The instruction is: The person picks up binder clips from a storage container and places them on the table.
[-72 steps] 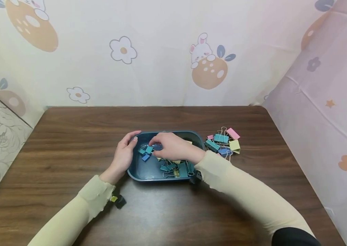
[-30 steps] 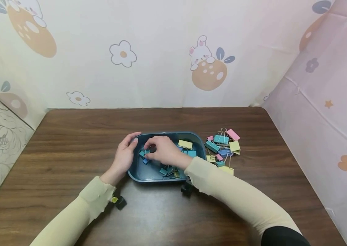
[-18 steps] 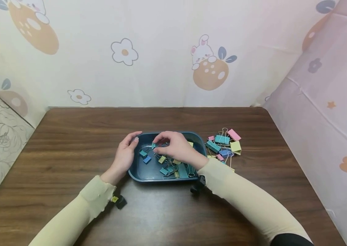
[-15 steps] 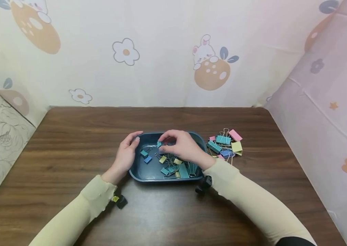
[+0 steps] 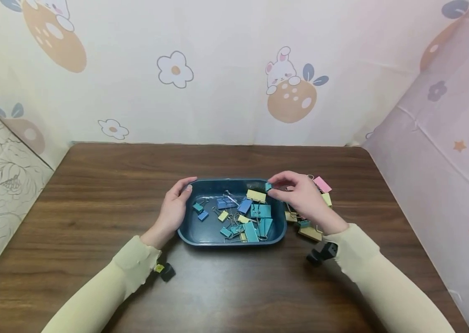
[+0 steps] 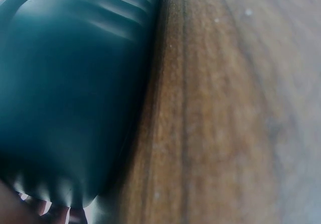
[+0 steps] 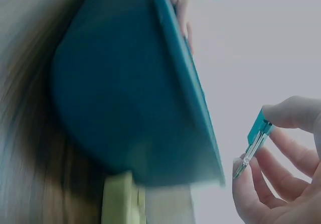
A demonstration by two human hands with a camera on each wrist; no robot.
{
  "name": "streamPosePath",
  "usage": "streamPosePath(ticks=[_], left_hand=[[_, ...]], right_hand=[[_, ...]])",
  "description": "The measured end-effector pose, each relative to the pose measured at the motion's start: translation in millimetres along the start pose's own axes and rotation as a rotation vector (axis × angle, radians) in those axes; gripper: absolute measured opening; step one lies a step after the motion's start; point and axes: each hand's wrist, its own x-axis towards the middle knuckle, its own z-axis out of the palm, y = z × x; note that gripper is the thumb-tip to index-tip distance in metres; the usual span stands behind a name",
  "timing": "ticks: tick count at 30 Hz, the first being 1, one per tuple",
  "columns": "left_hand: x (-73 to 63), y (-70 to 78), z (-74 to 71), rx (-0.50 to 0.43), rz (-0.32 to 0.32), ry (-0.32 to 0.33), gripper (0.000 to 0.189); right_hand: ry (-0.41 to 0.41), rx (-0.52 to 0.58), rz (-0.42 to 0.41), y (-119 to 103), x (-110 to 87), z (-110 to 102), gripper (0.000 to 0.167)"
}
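Head view: we see the right hand [image 5: 307, 199] pinching a small teal binder clip [image 5: 268, 186] in its fingertips, grip clamped on it, held above the right rim of the blue tray [image 5: 201, 236], beside the loose clip pile [image 5: 319, 203] on the tabletop [image 5: 93, 194]. Left hand [image 5: 173, 210] curls round the tray's left rim, steadying it; more clips [image 5: 244, 215] lie inside.

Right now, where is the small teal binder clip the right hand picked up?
The small teal binder clip is pinched by the right hand above the blue tray's far right corner.
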Motion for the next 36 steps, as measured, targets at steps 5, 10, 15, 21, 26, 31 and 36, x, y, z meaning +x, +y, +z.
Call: streamPosePath(ticks=[5,10,15,21,26,31,36], left_hand=[[0.9,-1.0,0.9,-0.005,-0.01,-0.008,0.039],[0.2,-1.9,1.0,-0.001,0.023,0.001,0.038],[-1.0,-1.5,0.4,0.005,0.034,0.009,0.037],[-1.1,-1.1,0.7,-0.001,0.023,-0.005,0.038],[-0.9,-1.7,0.5,-0.017,0.022,-0.009,0.039],[-1.1,-2.9,0.0,-0.005,0.026,0.0,0.038],[-1.5,-2.8,-0.2,0.001,0.031,0.005,0.037]], right_hand=[[0.08,-0.12,0.023,22.0,-11.4,-20.2,0.025],[0.156,-0.315,-0.022,45.1,-16.6,-30.9,0.022],[0.152,-0.39,-0.037,60.7,-19.4,-33.1,0.021],[0.144,-0.43,-0.058,69.6,-21.0,-33.8,0.022],[0.12,-0.457,-0.047,73.1,-20.5,-33.8,0.022],[0.103,-0.469,-0.057,74.9,-19.7,-32.9,0.022],[0.112,-0.482,-0.062,71.4,-20.5,-32.4,0.021]])
